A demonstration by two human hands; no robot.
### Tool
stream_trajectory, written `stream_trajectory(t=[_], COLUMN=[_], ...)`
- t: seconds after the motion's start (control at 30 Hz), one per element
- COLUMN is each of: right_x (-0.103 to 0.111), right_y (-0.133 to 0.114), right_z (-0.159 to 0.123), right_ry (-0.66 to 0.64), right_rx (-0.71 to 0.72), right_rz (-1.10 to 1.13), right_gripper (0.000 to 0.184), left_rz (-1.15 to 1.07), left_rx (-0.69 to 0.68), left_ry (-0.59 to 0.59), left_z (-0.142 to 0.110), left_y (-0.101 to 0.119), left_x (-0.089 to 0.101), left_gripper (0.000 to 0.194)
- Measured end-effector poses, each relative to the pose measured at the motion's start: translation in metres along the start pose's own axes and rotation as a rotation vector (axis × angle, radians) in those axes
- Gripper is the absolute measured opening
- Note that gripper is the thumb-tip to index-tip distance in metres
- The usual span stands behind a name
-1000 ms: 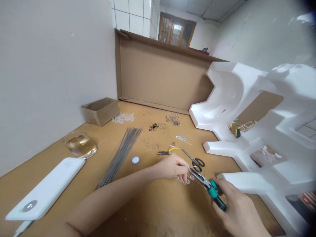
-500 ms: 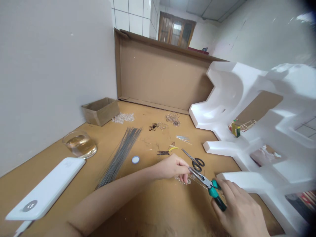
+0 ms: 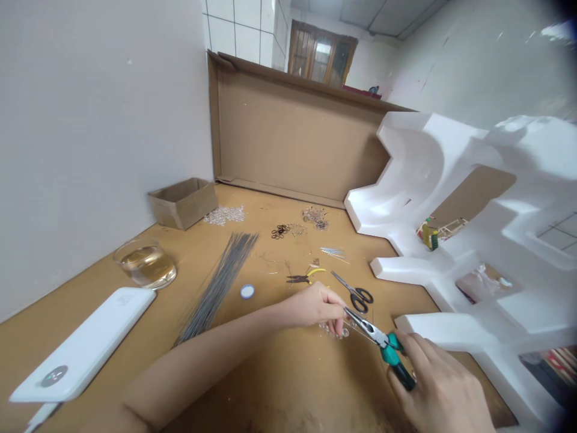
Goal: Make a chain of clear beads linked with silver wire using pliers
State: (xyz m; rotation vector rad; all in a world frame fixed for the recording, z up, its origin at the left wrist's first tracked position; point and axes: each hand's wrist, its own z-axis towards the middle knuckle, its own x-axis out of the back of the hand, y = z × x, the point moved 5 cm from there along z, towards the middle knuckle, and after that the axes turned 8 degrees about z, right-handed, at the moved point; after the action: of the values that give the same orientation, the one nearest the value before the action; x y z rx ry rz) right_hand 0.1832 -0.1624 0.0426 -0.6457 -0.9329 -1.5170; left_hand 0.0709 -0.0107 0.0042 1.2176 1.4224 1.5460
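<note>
My right hand (image 3: 439, 376) is wrapped round the green and black handles of long-nose pliers (image 3: 376, 332). Their slim jaws reach up-left to the fingertips of my left hand (image 3: 318, 305). With thumb and forefinger, the left hand pinches a thin wire (image 3: 364, 334), which runs down-right beside the pliers. What the jaw tips grip is too small to make out. Several clear beads (image 3: 345, 332) show under and beside the left fingers; whether they are threaded on the wire I cannot tell. Black-handled scissors (image 3: 356, 294) lie just beyond the jaws.
Yellow-handled pliers (image 3: 300, 278), a bundle of grey wires (image 3: 220, 282) and a blue-rimmed white disc (image 3: 247, 291) lie on the table. Clear beads (image 3: 225, 214) are heaped by a cardboard box (image 3: 183, 204). A glass (image 3: 146, 264) and white power bank (image 3: 85, 343) stand left; white foam (image 3: 406, 270) borders the right.
The pliers in my right hand have turned slightly, their jaws looking closer together now. My left hand keeps almost the same place.
</note>
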Motion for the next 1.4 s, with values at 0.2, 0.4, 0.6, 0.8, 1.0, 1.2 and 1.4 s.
stream_trajectory(t=[0.2,0.4,0.6,0.8,1.0,1.2,1.4], right_x=[-0.003,-0.006,-0.008,-0.002,-0.003,0.002,0.006], right_y=[0.004,0.020,0.020,0.014,0.013,0.015,0.019], right_z=[-0.002,-0.004,-0.001,0.001,0.001,0.003,0.002], right_ry=[-0.133,-0.251,-0.280,-0.171,-0.158,-0.155,-0.167], right_rx=[-0.045,-0.149,-0.179,-0.132,-0.146,-0.132,-0.097], right_rz=[-0.009,-0.008,-0.019,-0.064,-0.088,-0.048,-0.063], right_gripper=[0.021,0.027,0.030,0.035,0.032,0.035,0.034], left_rz=[-0.034,-0.188,-0.158,-0.217,-0.201,-0.158,-0.059], left_rx=[-0.001,-0.066,-0.112,-0.090,-0.080,-0.136,-0.168], left_ry=[0.006,0.197,0.250,0.222,0.204,0.266,0.277], left_z=[0.003,0.003,-0.001,0.004,0.004,0.001,-0.002], left_y=[-0.003,0.003,0.009,0.003,0.001,0.006,0.009], left_x=[-0.001,0.004,0.004,0.006,0.002,0.005,0.011], left_gripper=[0.019,0.020,0.023,0.029,0.030,0.027,0.022])
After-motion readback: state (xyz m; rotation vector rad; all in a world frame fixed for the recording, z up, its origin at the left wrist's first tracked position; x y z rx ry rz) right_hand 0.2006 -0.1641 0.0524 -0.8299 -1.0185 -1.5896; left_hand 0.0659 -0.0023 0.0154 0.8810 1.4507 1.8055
